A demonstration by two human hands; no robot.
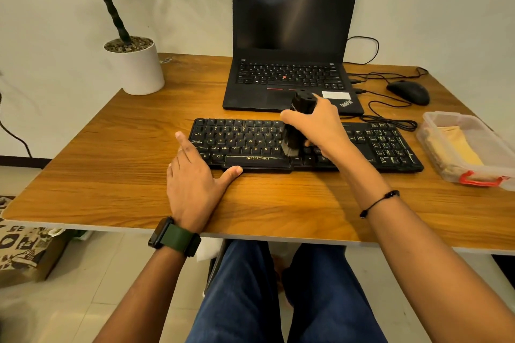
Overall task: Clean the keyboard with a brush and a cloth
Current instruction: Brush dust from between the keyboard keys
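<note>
The right hand point(317, 125) covers the middle of the black keyboard point(303, 145), so the keys under the palm cannot be seen, and its fingers are clamped around the black handle of a brush point(298, 125) held upright, bristles down on the keys just right of the letter block. The bristles are blurred. The left hand point(195, 178) lies flat at lower centre-left, fingers spread, thumb touching the keyboard's front edge and fingertips beside its left end. At the right edge of the frame a clear plastic box point(468, 147) is partly cut off; a yellow cloth point(462, 147) lies folded inside it. The wooden table point(111, 153) also carries an open laptop point(292, 42) with a dark screen at upper centre, a black mouse point(408, 92) with tangled cables, and a potted plant point(133, 64) at upper left, its top cut off. Behind stands a plain pale wall; below, a tiled floor.
</note>
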